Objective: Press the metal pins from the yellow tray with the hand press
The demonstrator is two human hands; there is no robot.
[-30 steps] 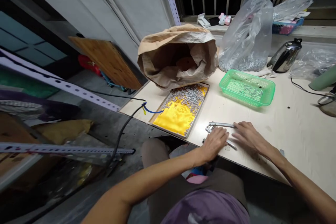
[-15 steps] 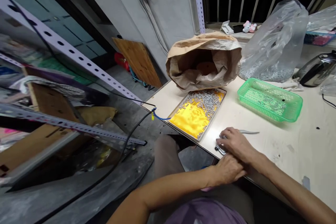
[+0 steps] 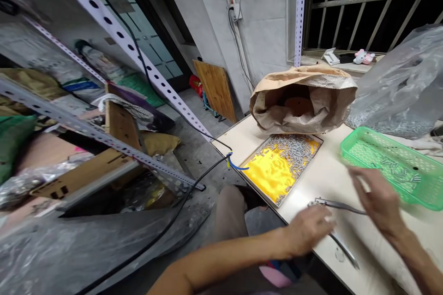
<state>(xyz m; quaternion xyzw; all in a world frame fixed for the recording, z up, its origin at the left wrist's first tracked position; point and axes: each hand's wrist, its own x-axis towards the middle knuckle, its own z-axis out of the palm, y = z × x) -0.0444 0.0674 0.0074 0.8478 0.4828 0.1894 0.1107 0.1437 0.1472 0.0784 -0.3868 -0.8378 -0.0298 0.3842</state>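
Note:
My left hand (image 3: 309, 230) is at the table's front edge, its fingers curled together over part of a pair of metal pliers (image 3: 337, 204). A small pale spot shows at its fingertips, too blurred to name. The pliers lie with spread handles, one pointing right and the other toward the front edge. My right hand (image 3: 380, 200) is raised to the right of the pliers, beside the green plastic basket (image 3: 429, 166). A gap shows between its thumb and forefinger, with nothing visible there. Small metal pins (image 3: 398, 170) lie in the basket.
A shallow tray (image 3: 277, 205) with yellow lining and many metal pins (image 3: 297, 150) sits to the left. Behind it lies an open brown paper sack (image 3: 304, 124). A clear plastic bag (image 3: 404, 87) of metal pieces stands at the back right. A black cable (image 3: 176, 212) hangs beside the table.
My hands were together at the table edge; now they are apart. The right has lifted away from the pliers, beside the basket. The pliers' handles show more. The view has swung left.

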